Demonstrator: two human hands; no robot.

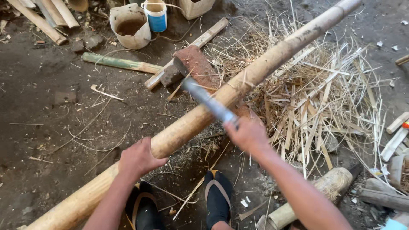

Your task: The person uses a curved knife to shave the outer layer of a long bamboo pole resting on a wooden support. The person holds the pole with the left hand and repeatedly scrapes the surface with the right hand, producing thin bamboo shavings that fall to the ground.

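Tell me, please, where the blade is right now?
In the head view, the blade sits just right of centre, held in the right hand and lying across the long bamboo pole, beside the reddish block.

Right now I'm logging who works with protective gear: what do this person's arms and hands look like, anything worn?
Both arms are bare, with no sleeves in view. The left hand and right hand wear no gloves, and no rings, watch or bands show. Only the backs of the hands face the camera. Lower down, dark socks with thong sandals are worn.
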